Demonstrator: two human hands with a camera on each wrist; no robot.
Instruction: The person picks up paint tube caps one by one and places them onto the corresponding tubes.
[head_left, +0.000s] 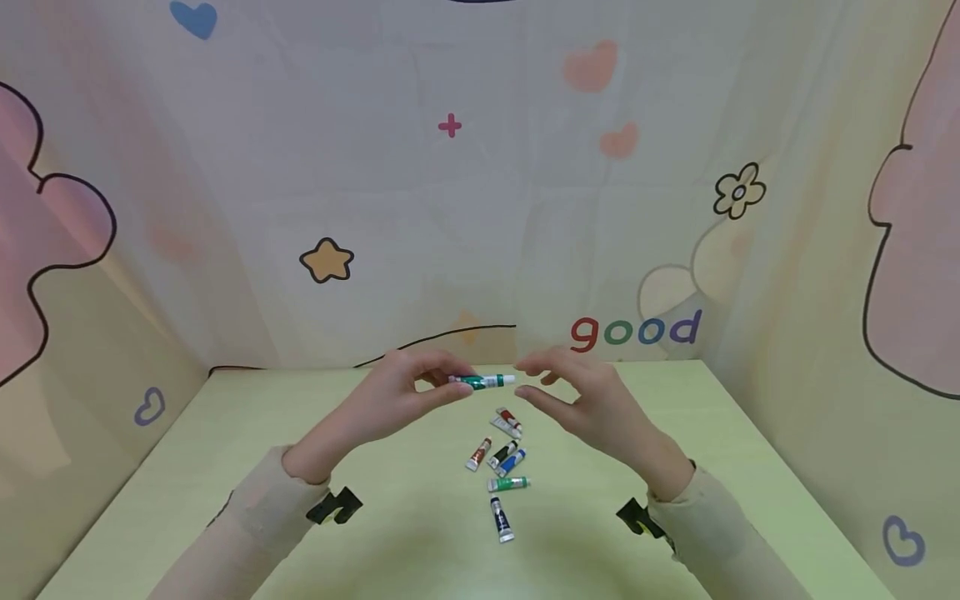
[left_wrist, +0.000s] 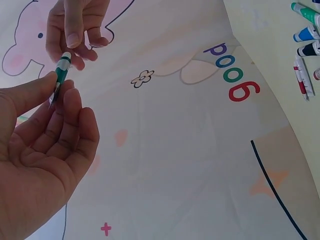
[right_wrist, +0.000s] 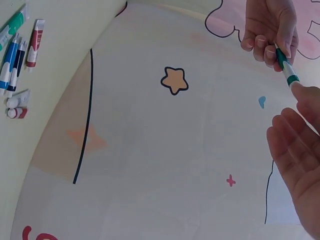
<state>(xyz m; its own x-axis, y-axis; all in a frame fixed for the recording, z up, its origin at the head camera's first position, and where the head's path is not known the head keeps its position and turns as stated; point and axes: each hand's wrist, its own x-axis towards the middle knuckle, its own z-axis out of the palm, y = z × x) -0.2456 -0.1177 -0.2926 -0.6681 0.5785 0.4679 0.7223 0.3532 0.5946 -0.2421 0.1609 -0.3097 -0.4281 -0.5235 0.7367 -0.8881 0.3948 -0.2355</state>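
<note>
My left hand [head_left: 401,392] pinches a dark green paint tube [head_left: 483,382] between thumb and fingers, raised above the table. The tube's white cap [left_wrist: 66,55] points toward my right hand [head_left: 581,392]. That hand's thumb and fingers are parted close to the cap, curled around nothing. Whether its thumb touches the cap, I cannot tell. In the right wrist view, the tube [right_wrist: 285,65] runs from the left hand [right_wrist: 272,30] toward the right thumb [right_wrist: 307,97]. On the table below lie a lighter green tube [head_left: 510,483] and a dark blue tube [head_left: 502,521].
Farther back on the pale green table [head_left: 360,533] are a blue tube [head_left: 512,462], a black tube [head_left: 502,454], an orange-brown tube [head_left: 479,455] and a red tube [head_left: 509,417] beside a whitish one [head_left: 504,427]. A printed cloth [head_left: 420,208] hangs behind and at both sides.
</note>
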